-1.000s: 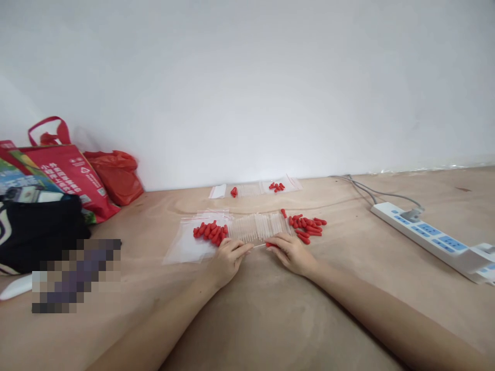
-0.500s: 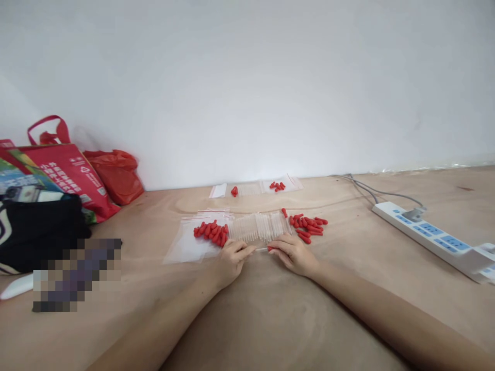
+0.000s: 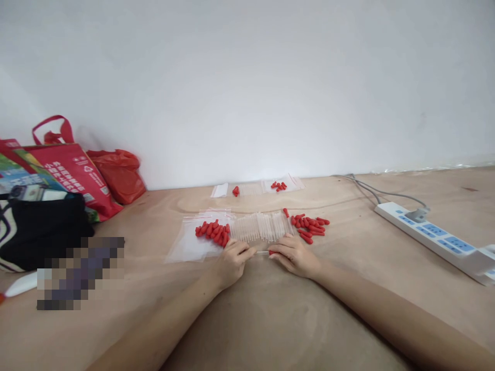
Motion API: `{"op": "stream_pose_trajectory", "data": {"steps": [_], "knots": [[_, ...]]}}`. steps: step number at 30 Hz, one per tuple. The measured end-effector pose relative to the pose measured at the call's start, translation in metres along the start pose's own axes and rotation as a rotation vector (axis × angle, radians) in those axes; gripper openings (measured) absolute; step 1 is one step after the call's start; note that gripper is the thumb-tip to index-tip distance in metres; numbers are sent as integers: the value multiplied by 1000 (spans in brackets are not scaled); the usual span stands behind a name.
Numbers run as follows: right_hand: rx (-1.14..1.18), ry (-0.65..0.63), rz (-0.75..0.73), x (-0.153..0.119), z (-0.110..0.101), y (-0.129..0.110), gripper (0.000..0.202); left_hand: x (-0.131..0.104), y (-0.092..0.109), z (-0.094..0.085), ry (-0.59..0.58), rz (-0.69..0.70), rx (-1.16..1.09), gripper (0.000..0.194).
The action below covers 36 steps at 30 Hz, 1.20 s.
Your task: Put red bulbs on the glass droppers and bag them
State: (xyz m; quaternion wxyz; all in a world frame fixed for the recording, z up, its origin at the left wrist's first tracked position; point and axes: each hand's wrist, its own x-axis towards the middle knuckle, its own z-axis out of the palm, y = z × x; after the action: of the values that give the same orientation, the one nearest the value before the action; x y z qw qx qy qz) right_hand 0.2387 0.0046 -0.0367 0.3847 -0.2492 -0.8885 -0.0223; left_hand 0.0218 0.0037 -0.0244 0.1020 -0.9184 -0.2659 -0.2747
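My left hand (image 3: 233,263) is closed on one end of a thin, clear dropper tube (image 3: 263,252) held level above the table. At the tube's other end, my right hand (image 3: 296,256) pinches a red rubber bulb, mostly hidden by the fingers. Whether the tube's tip is inside the bulb cannot be made out. Just beyond both hands lies a row of similar clear tubes (image 3: 263,226). Loose red rubber bulbs (image 3: 309,223) are scattered right of that row. Another heap of red bulbs (image 3: 212,231), left of the row, rests on clear zip bags (image 3: 185,239).
Near the wall lie more bagged tubes (image 3: 250,189) and small red bulbs (image 3: 279,186). A white power strip (image 3: 433,237) with a grey cable (image 3: 394,193) sits on the right. Red bags (image 3: 119,178) and a black bag (image 3: 46,226) stand at left, beside a blurred-out item (image 3: 83,275).
The whole view has shifted slightly. Both hands keep nearly the same place and grip, with slightly more of the tube and less of the red bulb's side showing between them.
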Motion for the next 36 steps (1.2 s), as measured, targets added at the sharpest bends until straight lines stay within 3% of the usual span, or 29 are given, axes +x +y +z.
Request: {"op": "stream_pose_trajectory", "data": {"steps": [22, 26, 31, 36], "knots": [[24, -148, 47, 3, 2, -1, 20, 2, 6, 5, 4, -27, -76, 25], [249, -55, 241, 8, 2, 3, 18, 4, 8, 6, 25, -140, -156, 23], [768, 243, 725, 16, 10, -1, 38, 9, 13, 6, 129, -301, -297, 21], [1001, 282, 883, 25, 20, -20, 31, 11, 16, 9, 173, -311, -318, 19]]}}
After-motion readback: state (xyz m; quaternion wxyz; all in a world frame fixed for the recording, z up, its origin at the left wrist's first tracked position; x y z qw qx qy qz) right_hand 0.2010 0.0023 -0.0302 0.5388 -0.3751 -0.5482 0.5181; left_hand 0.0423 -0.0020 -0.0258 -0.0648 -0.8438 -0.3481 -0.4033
